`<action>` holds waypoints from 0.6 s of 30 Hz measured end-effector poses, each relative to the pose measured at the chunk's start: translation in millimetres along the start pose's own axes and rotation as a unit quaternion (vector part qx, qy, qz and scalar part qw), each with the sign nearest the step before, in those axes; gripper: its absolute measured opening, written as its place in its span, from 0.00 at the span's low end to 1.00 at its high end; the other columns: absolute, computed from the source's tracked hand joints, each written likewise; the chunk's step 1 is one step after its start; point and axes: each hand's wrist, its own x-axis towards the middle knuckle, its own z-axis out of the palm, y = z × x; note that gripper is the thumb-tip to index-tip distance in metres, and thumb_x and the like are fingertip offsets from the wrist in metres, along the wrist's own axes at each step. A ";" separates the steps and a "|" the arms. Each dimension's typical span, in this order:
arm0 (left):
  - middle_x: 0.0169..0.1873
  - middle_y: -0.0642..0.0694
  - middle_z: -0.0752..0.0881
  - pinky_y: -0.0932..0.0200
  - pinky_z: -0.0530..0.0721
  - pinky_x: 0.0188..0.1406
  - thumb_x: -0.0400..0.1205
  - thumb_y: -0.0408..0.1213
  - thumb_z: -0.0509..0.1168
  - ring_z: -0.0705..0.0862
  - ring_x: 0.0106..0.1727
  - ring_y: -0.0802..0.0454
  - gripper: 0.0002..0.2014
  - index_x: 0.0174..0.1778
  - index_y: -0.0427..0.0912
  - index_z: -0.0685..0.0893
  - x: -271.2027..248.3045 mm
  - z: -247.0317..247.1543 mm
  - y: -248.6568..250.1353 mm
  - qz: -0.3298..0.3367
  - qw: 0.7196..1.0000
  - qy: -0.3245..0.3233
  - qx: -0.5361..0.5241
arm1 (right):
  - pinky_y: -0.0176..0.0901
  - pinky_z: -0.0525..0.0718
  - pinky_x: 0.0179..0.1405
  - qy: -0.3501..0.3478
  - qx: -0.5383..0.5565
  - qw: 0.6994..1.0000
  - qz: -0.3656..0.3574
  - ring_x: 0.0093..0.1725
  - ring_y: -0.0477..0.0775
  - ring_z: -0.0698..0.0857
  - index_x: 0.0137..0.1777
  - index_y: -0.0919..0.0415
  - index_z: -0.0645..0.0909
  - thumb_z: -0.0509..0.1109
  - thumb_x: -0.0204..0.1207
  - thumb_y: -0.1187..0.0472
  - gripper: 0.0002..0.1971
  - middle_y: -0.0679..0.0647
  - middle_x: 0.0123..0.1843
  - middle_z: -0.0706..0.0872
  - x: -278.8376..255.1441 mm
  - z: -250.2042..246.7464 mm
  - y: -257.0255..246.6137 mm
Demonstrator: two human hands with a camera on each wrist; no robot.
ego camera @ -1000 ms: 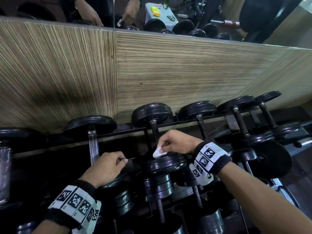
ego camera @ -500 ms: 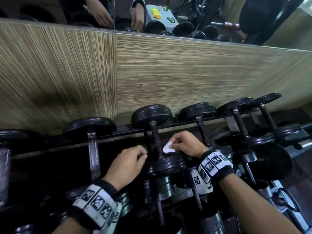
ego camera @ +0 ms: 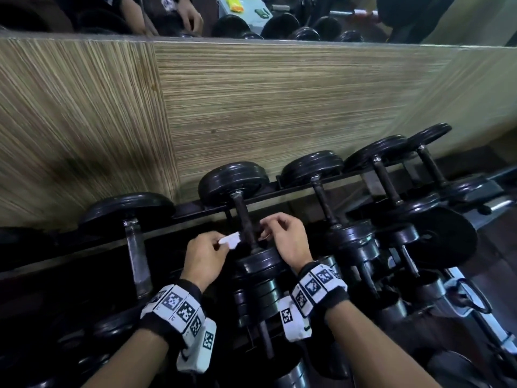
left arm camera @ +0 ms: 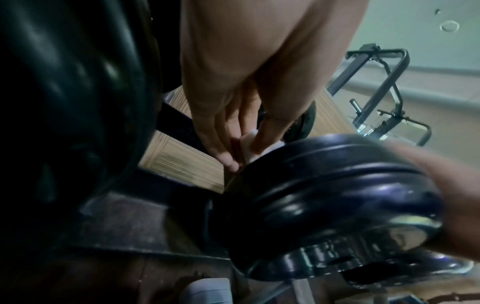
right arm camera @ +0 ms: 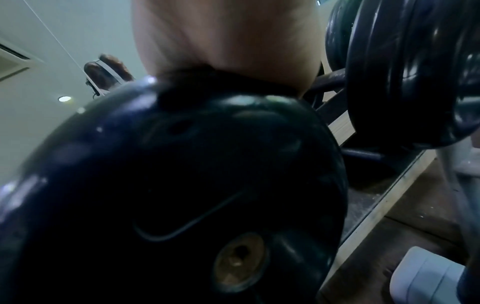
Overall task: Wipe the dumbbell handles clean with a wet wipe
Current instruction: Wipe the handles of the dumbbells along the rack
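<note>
Black dumbbells lie in a row on a rack. The middle dumbbell has a dark handle [ego camera: 244, 222], and its near plate [ego camera: 260, 261] fills the right wrist view [right arm camera: 182, 185]. My left hand [ego camera: 221, 243] pinches a small white wet wipe [ego camera: 230, 239] just left of that handle, with the wipe's edge against the bar. The left wrist view shows the fingers [left arm camera: 228, 158] closed on the wipe [left arm camera: 249, 148] above the plate [left arm camera: 337, 195]. My right hand [ego camera: 268, 232] hovers right of the handle, fingers loosely curled with nothing seen in them. The plate hides its fingers in the right wrist view.
More dumbbells lie on both sides, one with a chrome handle [ego camera: 135, 253] to the left and several with dark handles [ego camera: 324, 200] to the right. A lower tier of weights [ego camera: 263, 301] sits under my wrists. A striped wooden panel [ego camera: 279, 107] with a mirror [ego camera: 251, 18] above backs the rack.
The wipe has passed from my right hand to my left. My left hand moved right to the middle handle; my right hand let go and stays just right of the bar.
</note>
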 end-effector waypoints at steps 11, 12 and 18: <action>0.43 0.45 0.92 0.64 0.84 0.51 0.84 0.24 0.64 0.88 0.44 0.55 0.11 0.48 0.38 0.92 29.1 29.5 -4.1 -0.048 0.958 -0.255 -0.124 | 0.54 0.87 0.46 0.073 -0.002 0.997 0.000 0.31 0.52 0.87 0.37 0.57 0.87 0.66 0.79 0.66 0.11 0.54 0.26 0.87 -3.4 0.8 -4.3; 0.39 0.49 0.92 0.64 0.84 0.51 0.84 0.24 0.65 0.88 0.42 0.57 0.13 0.43 0.43 0.92 27.4 28.7 -5.2 -0.048 0.961 -0.240 -0.130 | 0.55 0.88 0.46 0.074 -0.001 0.997 -0.001 0.32 0.53 0.87 0.37 0.57 0.87 0.66 0.79 0.66 0.11 0.54 0.26 0.87 -3.4 0.7 -4.3; 0.35 0.59 0.92 0.76 0.79 0.45 0.79 0.34 0.74 0.87 0.39 0.66 0.06 0.40 0.51 0.93 17.5 10.9 0.6 -0.010 0.986 -0.153 -0.066 | 0.60 0.88 0.49 0.065 0.002 0.998 -0.010 0.35 0.59 0.89 0.37 0.53 0.87 0.65 0.75 0.61 0.10 0.54 0.27 0.87 -5.2 -0.4 -2.9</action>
